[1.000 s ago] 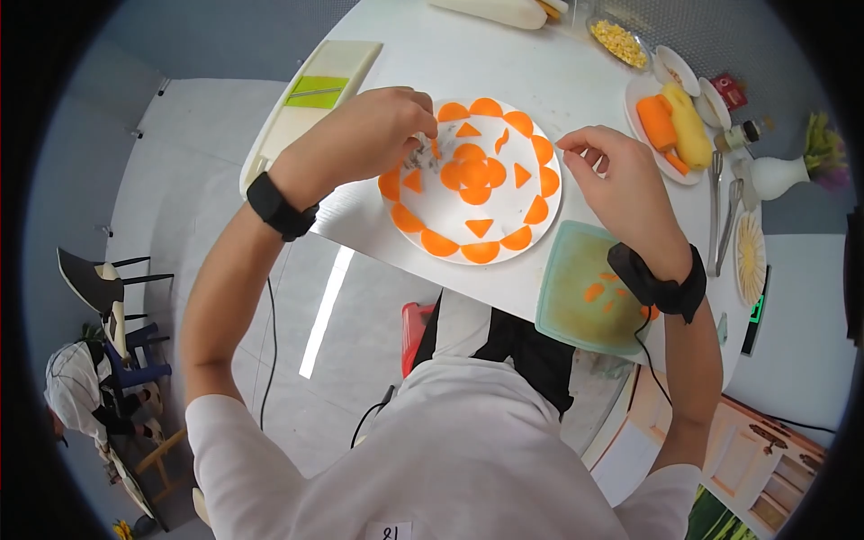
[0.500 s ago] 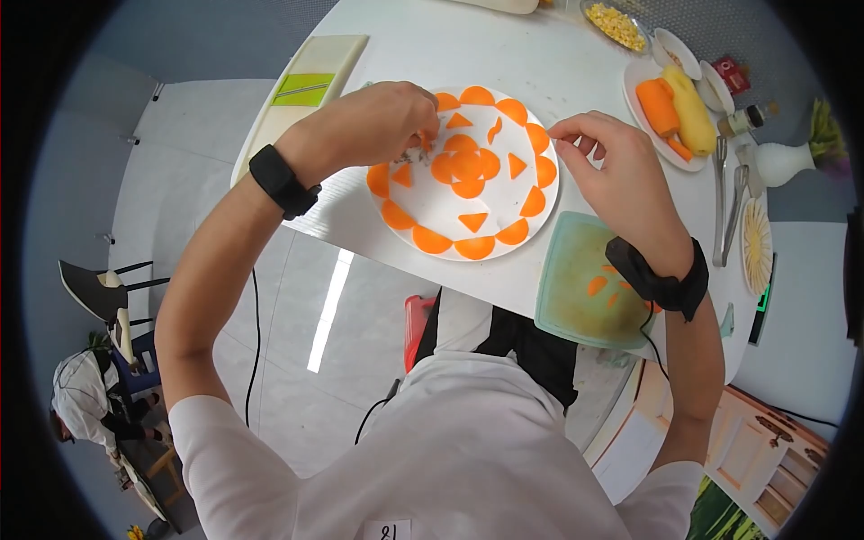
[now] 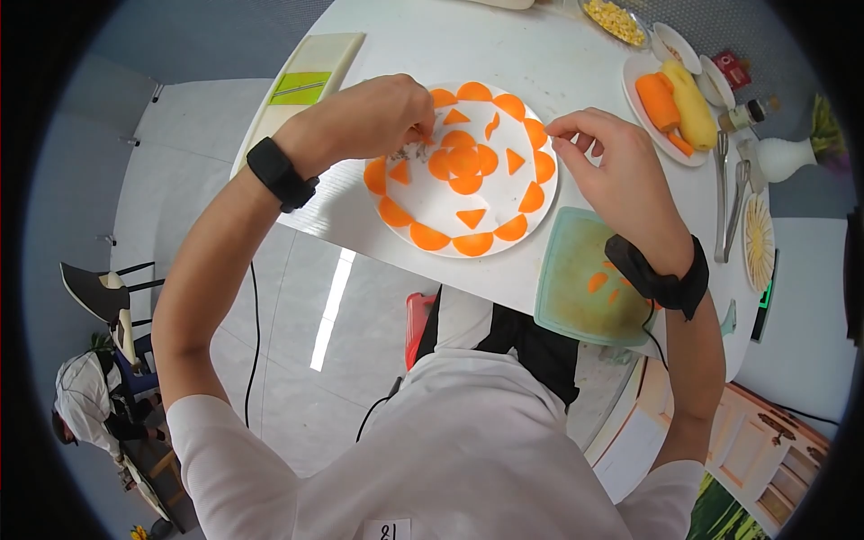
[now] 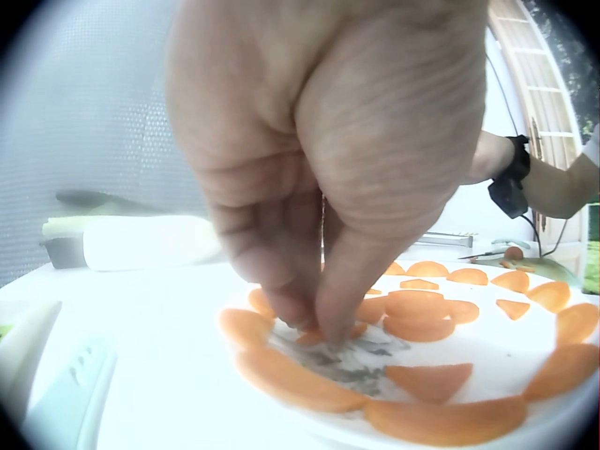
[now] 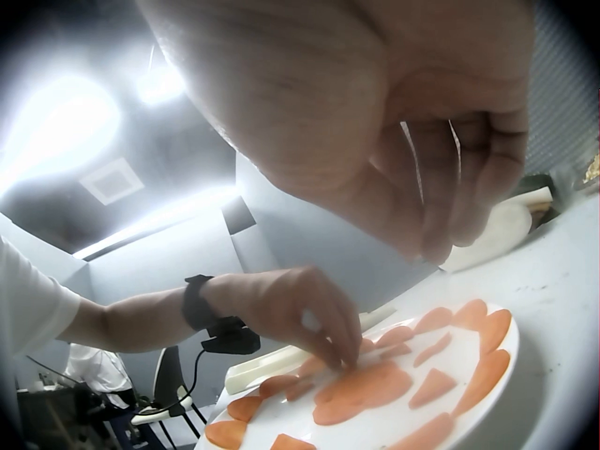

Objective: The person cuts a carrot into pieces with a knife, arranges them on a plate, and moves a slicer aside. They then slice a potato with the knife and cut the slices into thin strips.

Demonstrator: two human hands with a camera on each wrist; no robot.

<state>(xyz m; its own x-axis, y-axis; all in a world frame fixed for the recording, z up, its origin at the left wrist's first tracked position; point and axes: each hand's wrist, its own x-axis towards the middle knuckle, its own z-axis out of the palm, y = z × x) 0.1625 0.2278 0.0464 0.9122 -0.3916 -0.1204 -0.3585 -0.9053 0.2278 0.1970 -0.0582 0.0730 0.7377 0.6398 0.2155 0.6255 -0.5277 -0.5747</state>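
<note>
A white plate (image 3: 425,203) bears orange carrot slices: half-rounds along its rim, triangles inside them, and overlapping rounds (image 3: 463,162) at the centre. My left hand (image 3: 382,121) reaches over the plate's left side, thumb and fingertips pinching a small carrot piece (image 4: 319,335) low at the plate's surface. Beside those fingertips a grey patterned patch (image 4: 361,375) shows on the plate. My right hand (image 3: 614,166) hovers at the plate's right rim, fingers loosely bent, thumb near the index finger, with nothing visible between them.
A green cutting board (image 3: 585,301) with carrot scraps lies at the near right. A slicer (image 3: 301,90) stands at the left. Toward the back right are a dish with a carrot and a yellow vegetable (image 3: 688,117), tongs (image 3: 722,198), a vase (image 3: 781,162) and a corn bowl (image 3: 615,22).
My left hand has lowered the carrot piece from above the plate to its surface at the left. My right hand stays by the right rim, and the head view has shifted slightly.
</note>
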